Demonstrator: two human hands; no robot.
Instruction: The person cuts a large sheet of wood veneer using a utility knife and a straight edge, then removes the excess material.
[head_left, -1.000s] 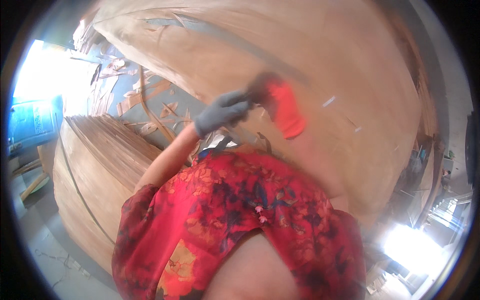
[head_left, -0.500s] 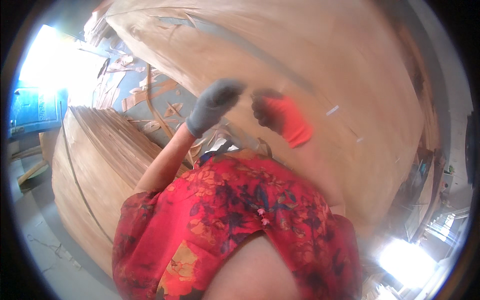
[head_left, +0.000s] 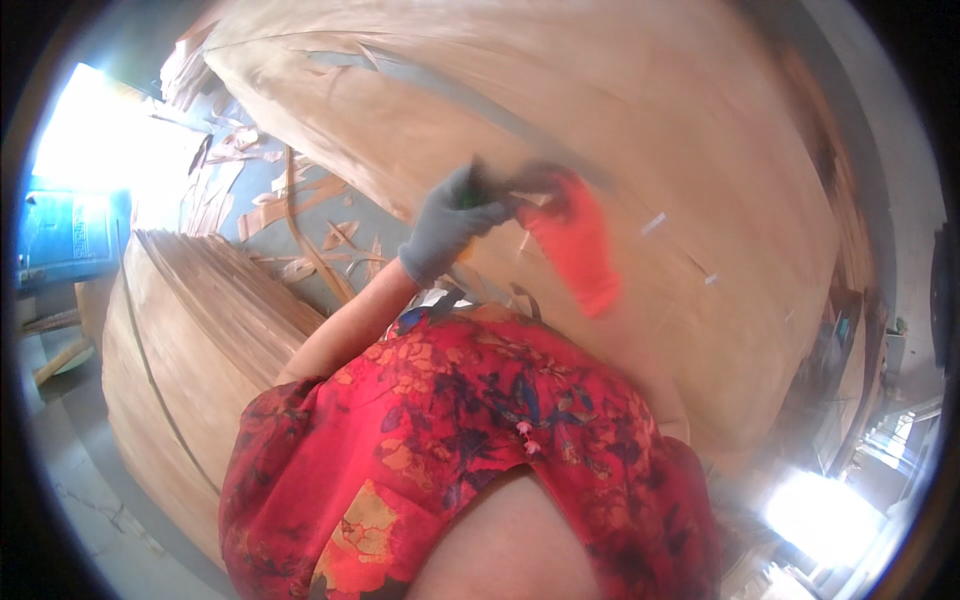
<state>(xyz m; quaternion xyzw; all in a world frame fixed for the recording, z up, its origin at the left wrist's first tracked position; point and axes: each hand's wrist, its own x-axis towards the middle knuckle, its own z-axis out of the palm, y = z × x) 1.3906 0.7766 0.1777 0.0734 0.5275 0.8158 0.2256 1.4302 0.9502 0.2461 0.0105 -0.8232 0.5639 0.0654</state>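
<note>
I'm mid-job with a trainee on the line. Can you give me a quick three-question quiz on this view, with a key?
1. True or false: the left hand and right hand wear gloves of the same colour.
2. Fill in: the red garment has a ____ pattern.
3. Where do the loose scraps lie?
A) On the red garment
B) Between the layered pile and the large tan sheet
C) In the right hand

Key:
1. False: grey glove left, orange-red glove right.
2. Floral.
3. B.
</note>
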